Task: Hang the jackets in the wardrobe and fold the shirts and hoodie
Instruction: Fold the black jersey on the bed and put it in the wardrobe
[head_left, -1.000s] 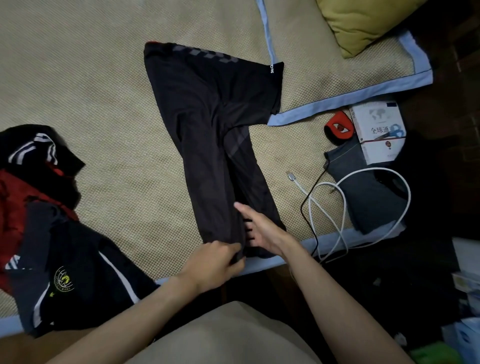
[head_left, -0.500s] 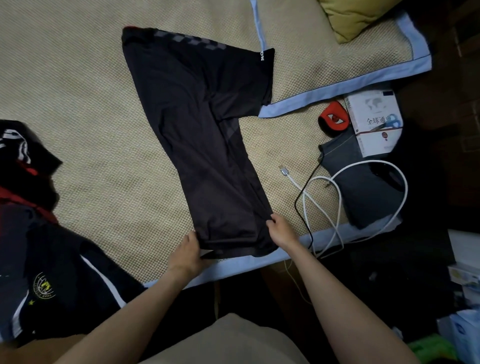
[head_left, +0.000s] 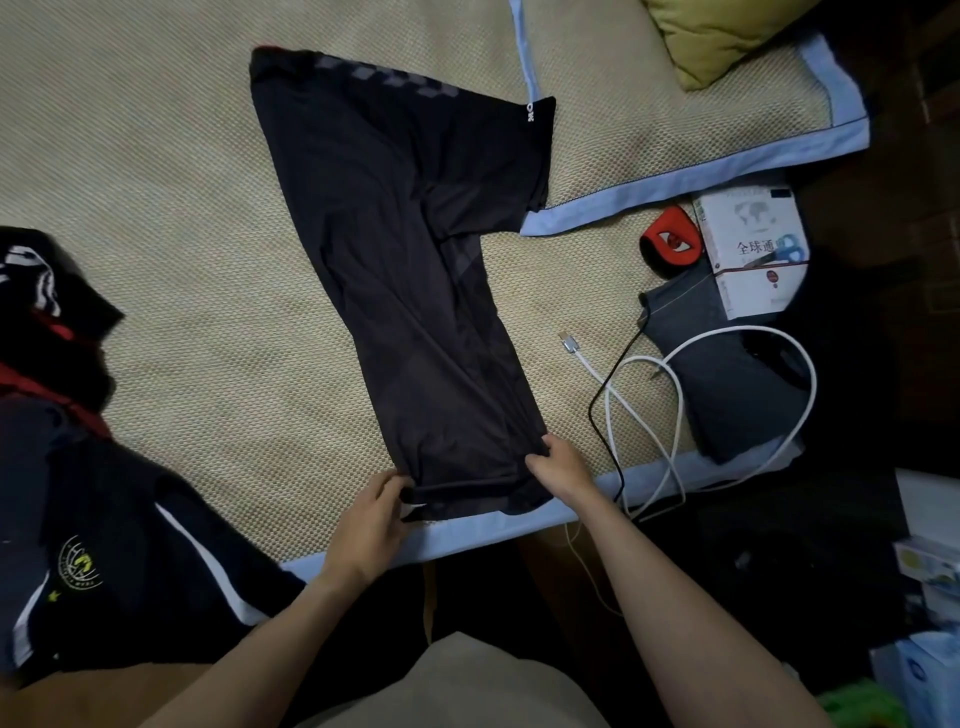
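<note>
Left hand (head_left: 371, 525), right hand (head_left: 563, 467) pinching black shirt (head_left: 410, 270) hem corners

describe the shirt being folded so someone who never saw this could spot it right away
On the woven beige bed mat, find the long black shirt laid flat in the middle, its hem at the near blue-trimmed edge, gripped by the left hand and right hand. Unlike the crumpled dark clothes pile to its left, it is spread smooth, with one short sleeve sticking out.

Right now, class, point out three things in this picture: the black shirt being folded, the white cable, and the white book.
black shirt (head_left: 405, 249), head view, middle of the body panel.
white cable (head_left: 748, 338), head view, top of the loop.
white book (head_left: 748, 228), head view, front cover.
</note>
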